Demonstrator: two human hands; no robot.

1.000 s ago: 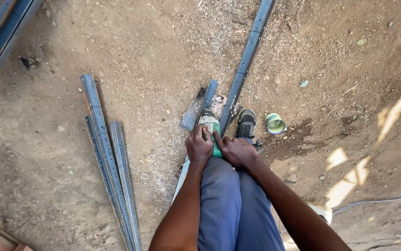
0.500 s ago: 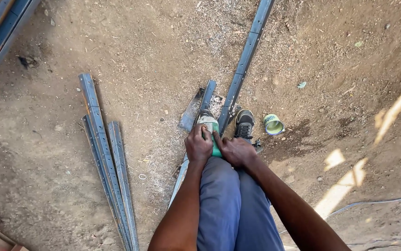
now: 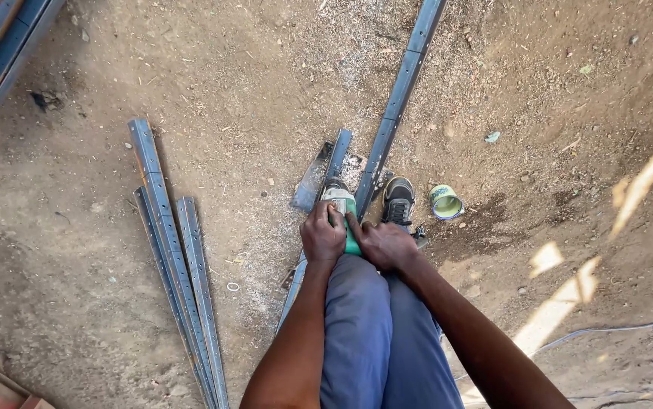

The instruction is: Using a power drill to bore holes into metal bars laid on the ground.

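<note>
Head view, looking straight down at dirt ground.

We see both hands wrapped on a green power tool (image 3: 344,216), which looks like an angle grinder. The left hand (image 3: 323,236) has its grip closed over the tool's body from the left; the right hand (image 3: 384,245) is closed on it from the right, just behind. The tool sits low in front of the knees, at the near end of a short steel angle piece (image 3: 335,157) lying on the ground. The cutting end is hidden under the hands, so contact with the metal cannot be confirmed.

A long steel angle bar (image 3: 401,95) runs away toward the top, just beside the short piece. One shoe (image 3: 398,201) stands against its near end. A small green-rimmed tin (image 3: 445,202) lies near the shoe. A bundle of angle bars (image 3: 171,250) lies well apart to the left.

Handling judgement: the tool appears rigid, moderately heavy and prone to kick; it wants both hands on the body, clear of the disc. The steel is stiff, heavy and likely sharp-edged; hold it mid-length or pin it underfoot.
</note>
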